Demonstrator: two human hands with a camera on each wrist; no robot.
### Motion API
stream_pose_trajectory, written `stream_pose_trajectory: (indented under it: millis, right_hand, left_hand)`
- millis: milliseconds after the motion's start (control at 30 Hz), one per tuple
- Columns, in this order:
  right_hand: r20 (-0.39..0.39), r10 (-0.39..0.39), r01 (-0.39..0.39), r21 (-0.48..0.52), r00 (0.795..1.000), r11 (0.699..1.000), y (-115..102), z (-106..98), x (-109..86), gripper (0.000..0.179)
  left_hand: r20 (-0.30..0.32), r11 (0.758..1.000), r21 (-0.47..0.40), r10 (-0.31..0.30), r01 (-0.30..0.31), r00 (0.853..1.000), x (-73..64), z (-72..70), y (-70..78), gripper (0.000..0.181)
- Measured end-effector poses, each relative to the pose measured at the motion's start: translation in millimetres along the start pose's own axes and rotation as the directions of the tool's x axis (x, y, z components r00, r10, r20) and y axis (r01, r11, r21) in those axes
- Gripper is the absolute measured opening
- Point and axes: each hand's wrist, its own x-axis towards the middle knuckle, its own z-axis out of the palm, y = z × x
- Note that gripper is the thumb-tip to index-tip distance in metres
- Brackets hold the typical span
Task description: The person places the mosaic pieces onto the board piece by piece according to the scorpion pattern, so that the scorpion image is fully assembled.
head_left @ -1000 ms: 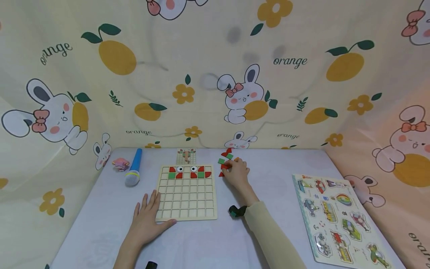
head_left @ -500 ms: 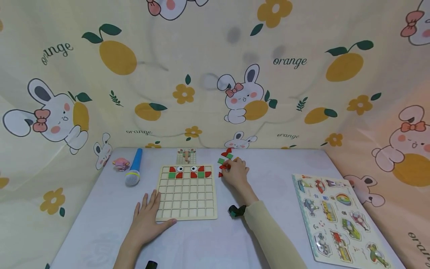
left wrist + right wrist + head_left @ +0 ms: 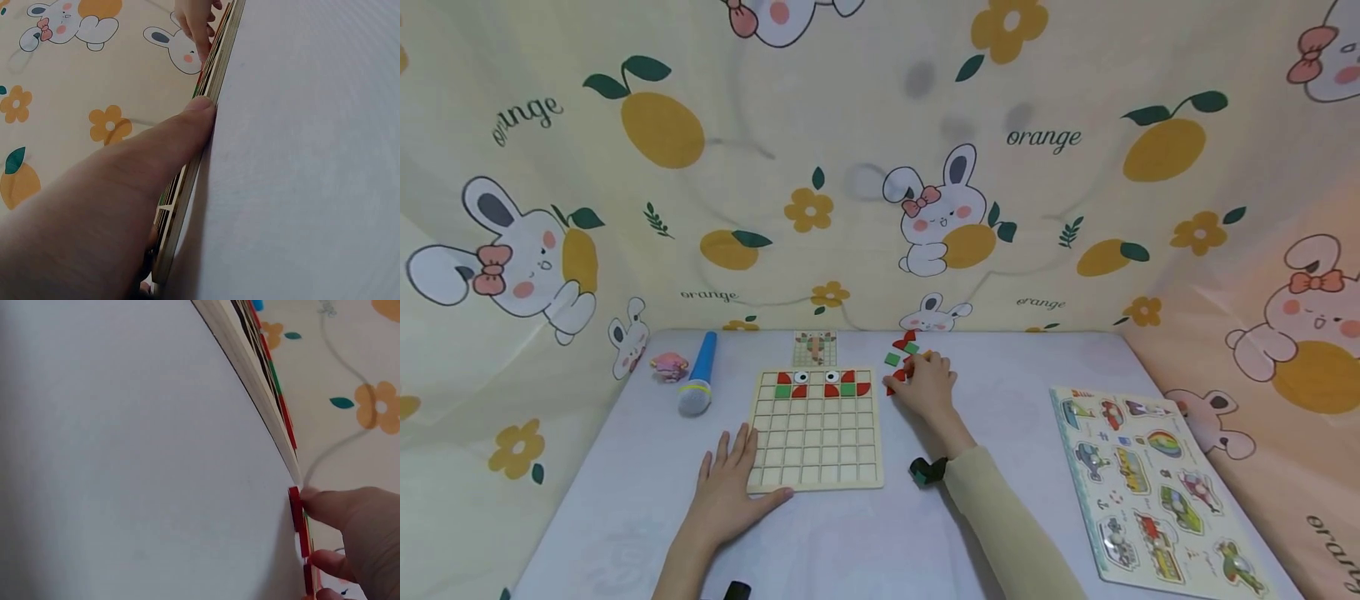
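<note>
my right hand (image 3: 931,392): thumb and finger touching red pieces (image 3: 295,509), whether clamped I cannot tell | pieces just right of the grid board (image 3: 816,429), strung out away from me, right hand nearer | my left hand (image 3: 724,496): fingers spread, at board's near left corner

The word "orange" (image 3: 1045,138) stands repeatedly in dark lettering on the patterned backdrop cloth (image 3: 857,108).
</note>
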Motion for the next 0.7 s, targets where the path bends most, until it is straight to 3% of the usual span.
stream_pose_trajectory:
  millis: [233,700]
  right_hand:
    - [0.007,-0.018,0.018,0.019,1.0,1.0,-1,0,1.4,0.023]
    - [0.031,-0.008,0.006,0.069,0.999,0.998,11,-7,-4.4,0.03]
  left_hand:
    - [-0.014,1.0,-0.003,0.003,-0.003,1.0,1.7,3.4,-2.6,0.128]
    - [-0.029,1.0,-0.004,0.01,-0.01,1.0,2.1,3.2,-2.8,0.128]
